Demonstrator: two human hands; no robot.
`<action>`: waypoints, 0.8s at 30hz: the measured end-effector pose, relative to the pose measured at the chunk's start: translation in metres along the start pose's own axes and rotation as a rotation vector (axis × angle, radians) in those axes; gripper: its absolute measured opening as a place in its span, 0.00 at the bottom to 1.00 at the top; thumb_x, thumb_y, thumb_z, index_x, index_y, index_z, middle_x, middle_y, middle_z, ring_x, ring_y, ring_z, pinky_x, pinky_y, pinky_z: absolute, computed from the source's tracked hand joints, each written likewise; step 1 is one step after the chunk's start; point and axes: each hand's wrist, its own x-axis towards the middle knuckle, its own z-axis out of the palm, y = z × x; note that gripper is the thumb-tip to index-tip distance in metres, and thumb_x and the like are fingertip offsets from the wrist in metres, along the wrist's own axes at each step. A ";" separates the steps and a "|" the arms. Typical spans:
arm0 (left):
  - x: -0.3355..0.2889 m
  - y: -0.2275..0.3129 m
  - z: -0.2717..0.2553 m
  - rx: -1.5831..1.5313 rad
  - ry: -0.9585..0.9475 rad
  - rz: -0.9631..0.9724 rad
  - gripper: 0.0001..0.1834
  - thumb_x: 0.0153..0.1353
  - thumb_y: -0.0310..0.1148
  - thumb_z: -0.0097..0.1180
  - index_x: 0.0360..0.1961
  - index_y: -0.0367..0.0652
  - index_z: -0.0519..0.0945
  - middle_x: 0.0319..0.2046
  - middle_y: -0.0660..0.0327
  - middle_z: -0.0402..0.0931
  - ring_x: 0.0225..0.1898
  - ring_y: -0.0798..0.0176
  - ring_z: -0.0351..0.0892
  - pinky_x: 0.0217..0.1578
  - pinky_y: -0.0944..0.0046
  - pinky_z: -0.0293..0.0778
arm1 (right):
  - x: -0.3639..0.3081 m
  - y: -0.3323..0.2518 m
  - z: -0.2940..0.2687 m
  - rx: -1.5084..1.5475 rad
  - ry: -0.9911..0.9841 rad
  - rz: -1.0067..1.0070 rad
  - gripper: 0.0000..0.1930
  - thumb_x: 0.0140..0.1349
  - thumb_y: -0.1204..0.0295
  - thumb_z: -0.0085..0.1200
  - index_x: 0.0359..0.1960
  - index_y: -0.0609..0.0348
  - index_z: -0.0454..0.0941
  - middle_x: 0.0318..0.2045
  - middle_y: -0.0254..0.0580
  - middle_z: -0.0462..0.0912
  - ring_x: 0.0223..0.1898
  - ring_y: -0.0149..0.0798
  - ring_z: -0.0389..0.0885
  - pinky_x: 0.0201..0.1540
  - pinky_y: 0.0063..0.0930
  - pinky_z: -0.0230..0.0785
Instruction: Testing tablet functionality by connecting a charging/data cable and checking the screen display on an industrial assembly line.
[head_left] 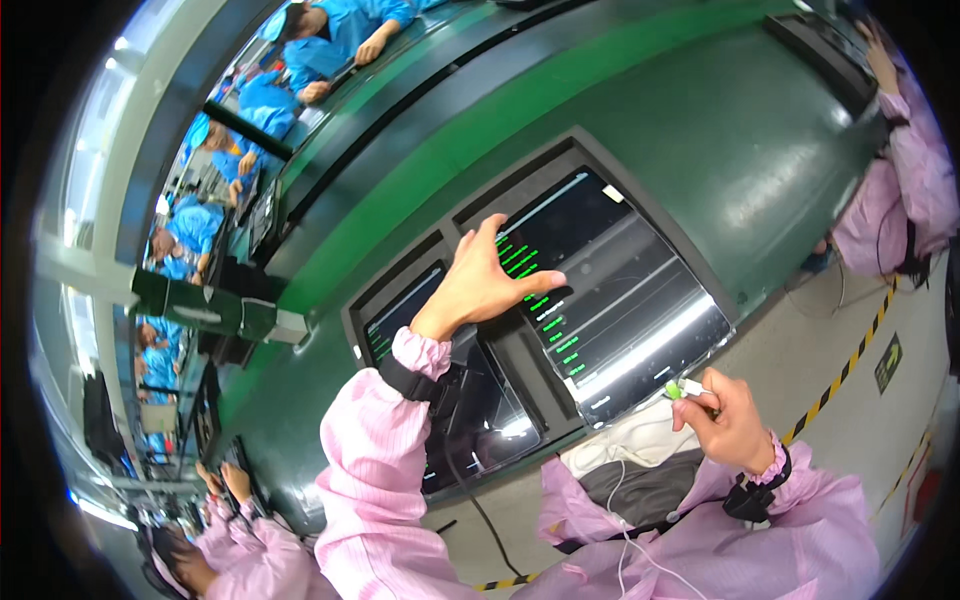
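Note:
A large black tablet [630, 280] lies in the right pocket of a dark tray [583, 145], with green text lines on its lit screen. Over its left edge my left hand [470, 285] reaches, thumb and fingers spread and holding nothing. Whether the fingertips touch the glass I cannot tell. A second tablet [490, 415] sits in the left pocket, partly hidden under my left forearm. Just off the near right corner of the right tablet, my right hand [728, 425] is closed on a small white-and-green cable plug [676, 390].
The tray rests on a green worktable [690, 130]. A white cable [622, 500] hangs across my lap, and a dark cable [485, 510] trails off the near edge. Another dark tray [822, 65] stands far right beside a pink-sleeved person [890, 200]. Blue-clad people [340, 40] work across the table.

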 end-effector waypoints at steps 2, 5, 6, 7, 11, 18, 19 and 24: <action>-0.001 -0.001 -0.001 0.000 -0.050 0.045 0.61 0.35 0.61 0.66 0.60 0.26 0.54 0.57 0.35 0.57 0.63 0.41 0.53 0.61 0.52 0.53 | 0.001 -0.002 -0.002 0.095 0.002 0.082 0.17 0.56 0.83 0.51 0.18 0.59 0.55 0.12 0.38 0.70 0.25 0.29 0.81 0.20 0.19 0.63; -0.003 -0.001 -0.004 0.039 -0.105 0.028 0.62 0.35 0.61 0.66 0.60 0.25 0.52 0.58 0.33 0.55 0.64 0.40 0.48 0.63 0.51 0.48 | 0.002 -0.004 0.001 0.043 0.011 0.073 0.16 0.56 0.83 0.51 0.18 0.59 0.55 0.14 0.39 0.72 0.24 0.28 0.80 0.21 0.19 0.63; -0.004 -0.001 -0.005 0.025 -0.140 0.021 0.65 0.35 0.63 0.66 0.61 0.24 0.49 0.59 0.33 0.53 0.65 0.39 0.44 0.65 0.51 0.42 | 0.001 -0.004 0.003 0.029 -0.011 0.078 0.16 0.56 0.83 0.51 0.18 0.59 0.55 0.14 0.39 0.72 0.24 0.28 0.80 0.21 0.19 0.63; -0.004 -0.001 -0.005 0.007 -0.120 0.013 0.65 0.35 0.63 0.66 0.61 0.24 0.49 0.59 0.33 0.53 0.65 0.39 0.44 0.65 0.51 0.42 | -0.001 -0.005 0.005 -0.004 0.021 0.094 0.16 0.56 0.82 0.52 0.18 0.59 0.56 0.14 0.39 0.72 0.24 0.27 0.78 0.22 0.19 0.63; -0.006 -0.003 -0.006 0.147 -0.151 0.114 0.66 0.37 0.64 0.64 0.62 0.25 0.44 0.60 0.31 0.48 0.65 0.35 0.40 0.64 0.48 0.43 | -0.011 -0.010 0.002 -0.217 0.233 -0.035 0.11 0.57 0.73 0.52 0.22 0.62 0.63 0.17 0.37 0.74 0.20 0.28 0.68 0.22 0.22 0.58; -0.013 -0.002 -0.022 -0.023 -0.146 0.141 0.66 0.40 0.68 0.58 0.60 0.19 0.44 0.60 0.31 0.48 0.64 0.39 0.48 0.64 0.55 0.47 | -0.022 -0.042 0.018 -0.348 0.307 -0.321 0.10 0.55 0.72 0.54 0.17 0.62 0.74 0.14 0.35 0.68 0.16 0.34 0.62 0.20 0.26 0.53; -0.017 -0.005 -0.028 -0.103 -0.086 0.171 0.63 0.43 0.64 0.59 0.60 0.19 0.45 0.60 0.30 0.49 0.63 0.39 0.50 0.62 0.55 0.51 | -0.023 -0.047 0.024 -0.353 0.110 -0.263 0.11 0.55 0.73 0.54 0.16 0.62 0.74 0.12 0.36 0.67 0.15 0.33 0.62 0.19 0.26 0.53; -0.069 -0.050 -0.060 -0.084 0.078 0.217 0.52 0.50 0.56 0.59 0.62 0.27 0.49 0.61 0.35 0.52 0.64 0.44 0.52 0.62 0.58 0.53 | -0.017 -0.042 0.080 -0.089 -0.386 -0.024 0.09 0.55 0.74 0.56 0.18 0.63 0.77 0.12 0.38 0.73 0.14 0.28 0.68 0.18 0.22 0.58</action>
